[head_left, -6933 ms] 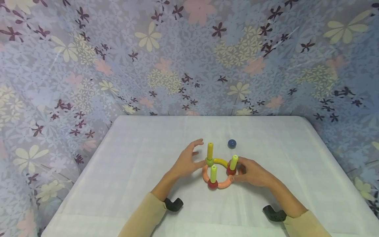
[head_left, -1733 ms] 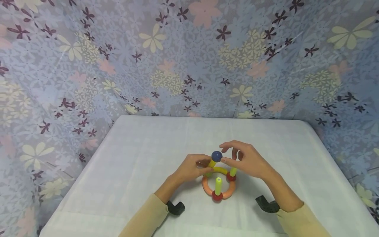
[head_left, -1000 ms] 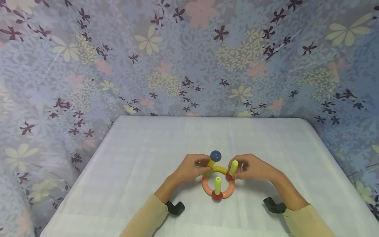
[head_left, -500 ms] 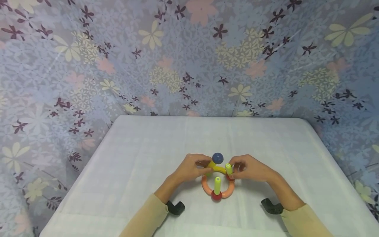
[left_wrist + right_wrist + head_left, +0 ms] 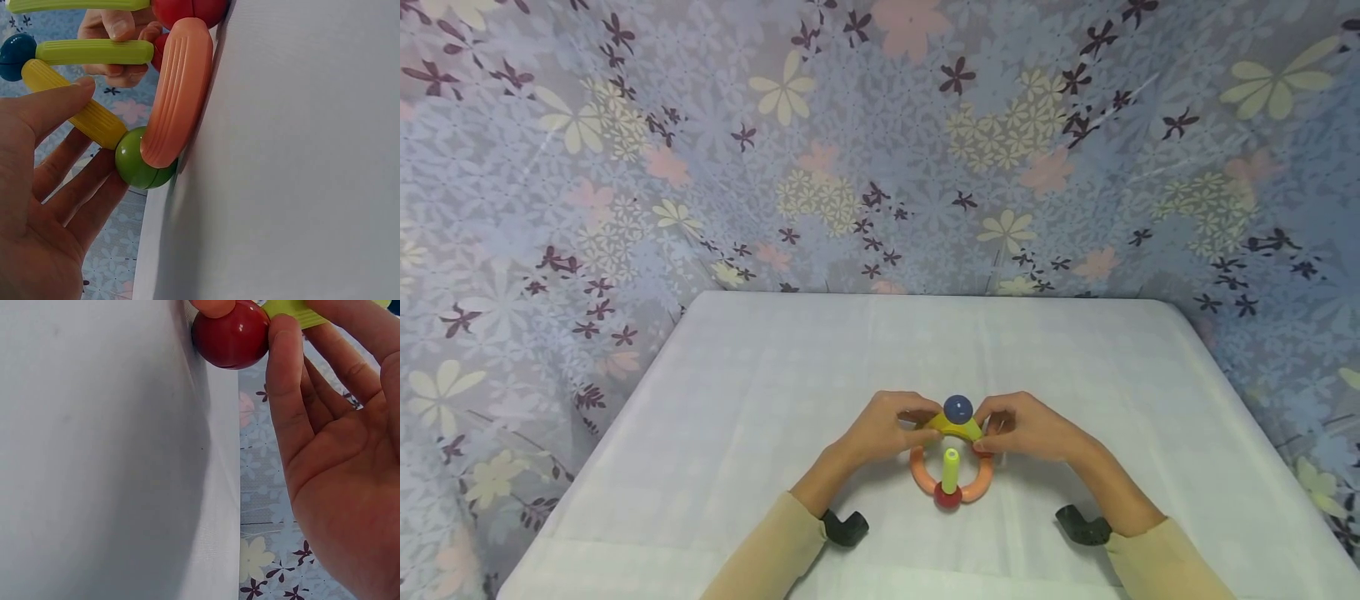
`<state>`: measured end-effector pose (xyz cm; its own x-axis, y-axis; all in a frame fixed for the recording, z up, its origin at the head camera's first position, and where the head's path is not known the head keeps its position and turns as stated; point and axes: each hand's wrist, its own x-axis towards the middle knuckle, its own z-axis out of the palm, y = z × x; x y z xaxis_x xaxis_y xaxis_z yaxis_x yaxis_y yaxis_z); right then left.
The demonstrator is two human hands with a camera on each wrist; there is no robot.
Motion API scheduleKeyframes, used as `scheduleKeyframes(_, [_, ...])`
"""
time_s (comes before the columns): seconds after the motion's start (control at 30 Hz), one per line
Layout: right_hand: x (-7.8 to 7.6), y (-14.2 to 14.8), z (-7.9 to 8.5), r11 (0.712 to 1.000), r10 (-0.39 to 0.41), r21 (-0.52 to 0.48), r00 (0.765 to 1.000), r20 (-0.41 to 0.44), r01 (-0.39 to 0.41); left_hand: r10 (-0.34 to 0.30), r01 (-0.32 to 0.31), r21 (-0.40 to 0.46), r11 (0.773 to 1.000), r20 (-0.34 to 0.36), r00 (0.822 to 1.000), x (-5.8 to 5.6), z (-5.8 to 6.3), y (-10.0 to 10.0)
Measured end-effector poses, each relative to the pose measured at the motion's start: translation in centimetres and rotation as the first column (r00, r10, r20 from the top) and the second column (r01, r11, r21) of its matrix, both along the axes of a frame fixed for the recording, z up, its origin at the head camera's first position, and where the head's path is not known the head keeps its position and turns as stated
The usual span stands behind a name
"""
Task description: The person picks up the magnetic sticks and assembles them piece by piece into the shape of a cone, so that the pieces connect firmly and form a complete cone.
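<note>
On the table stands a ring of curved orange (image 5: 922,473) and yellow rods joined by balls. My left hand (image 5: 880,427) pinches a straight yellow rod (image 5: 103,128), which leans inward from a green ball (image 5: 132,159). My right hand (image 5: 1033,427) holds a yellow-green rod (image 5: 94,52) rising from a red ball (image 5: 231,334). Both rods lean together at a blue ball (image 5: 958,409) over the ring's far side. At the front, another yellow-green rod (image 5: 951,471) stands upright on a red ball (image 5: 948,496). Fingers partly hide the ring's far joints in the head view.
A white cloth covers the table (image 5: 790,358). Behind it hangs a floral curtain (image 5: 880,167). Dark wrist mounts (image 5: 846,528) sit at both sleeve cuffs, close over the cloth.
The blue ball was moved from the table onto the yellow rod. The right hand then took the right yellow-green rod and tilted it inward to the blue ball, while the yellow rod leaned right.
</note>
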<state>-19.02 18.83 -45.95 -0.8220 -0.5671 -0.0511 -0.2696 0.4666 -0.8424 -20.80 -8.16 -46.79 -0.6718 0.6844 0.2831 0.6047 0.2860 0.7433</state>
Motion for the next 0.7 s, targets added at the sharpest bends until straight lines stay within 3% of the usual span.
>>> scheduleKeyframes(0.23, [0.0, 0.0, 0.1, 1.000, -0.011, 0.021, 1.000, -0.004, 0.011, 0.003, -0.003, -0.006, 1.000, 0.006, 1.000, -0.1, -0.1, 0.0])
scheduleKeyframes(0.37, [0.1, 0.1, 0.3, 0.996, -0.074, 0.048, 0.996, -0.040, 0.076, 0.010, -0.010, 0.006, 1.000, 0.007, 1.000, -0.1, -0.1, 0.0])
scheduleKeyframes(0.53, [0.2, 0.0, 0.8, 0.989, -0.134, 0.053, 0.985, -0.113, 0.141, 0.075, -0.075, 0.019, 0.997, 0.003, 0.997, -0.4, -0.3, -0.3])
scheduleKeyframes(0.7, [0.7, -0.3, 1.4, 0.995, -0.094, 0.018, 0.988, -0.120, 0.096, 0.152, -0.152, 0.022, 0.988, -0.021, 0.988, -0.6, -0.5, -0.6])
